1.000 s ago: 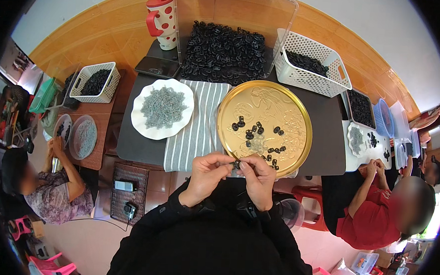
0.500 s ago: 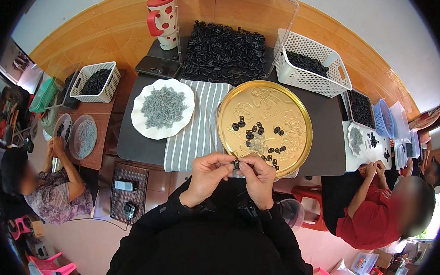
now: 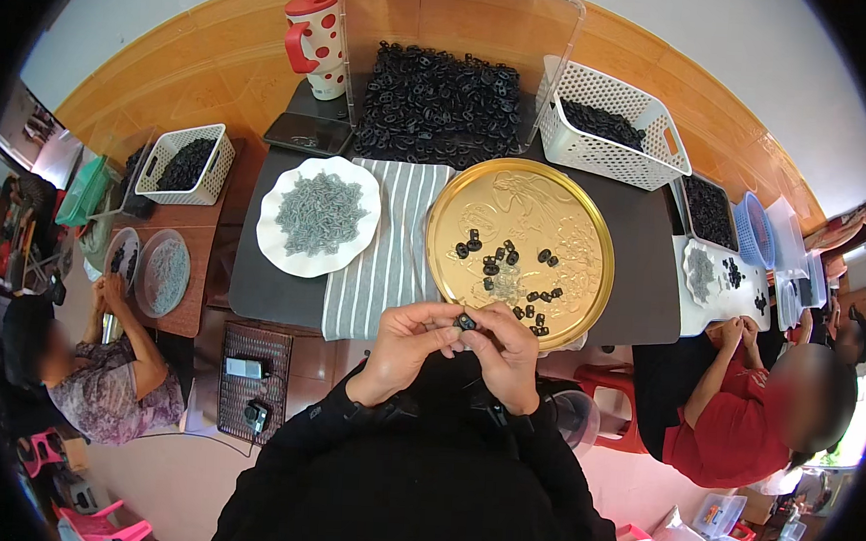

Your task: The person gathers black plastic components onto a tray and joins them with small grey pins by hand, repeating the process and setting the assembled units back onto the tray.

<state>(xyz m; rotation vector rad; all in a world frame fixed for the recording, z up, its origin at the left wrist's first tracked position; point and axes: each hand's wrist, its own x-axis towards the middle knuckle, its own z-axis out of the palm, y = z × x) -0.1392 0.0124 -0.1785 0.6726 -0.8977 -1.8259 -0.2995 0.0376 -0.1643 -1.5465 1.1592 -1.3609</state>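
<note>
Below gold tray (image 3: 592, 230) w/ black clips | both hands' grip pinching one black clip (image 3: 466, 322) | left hand (image 3: 411, 346) | right hand (image 3: 509, 354)

Bright, even daylight, sharp at centre, with fisheye bending and black vignette at the rim.
</note>
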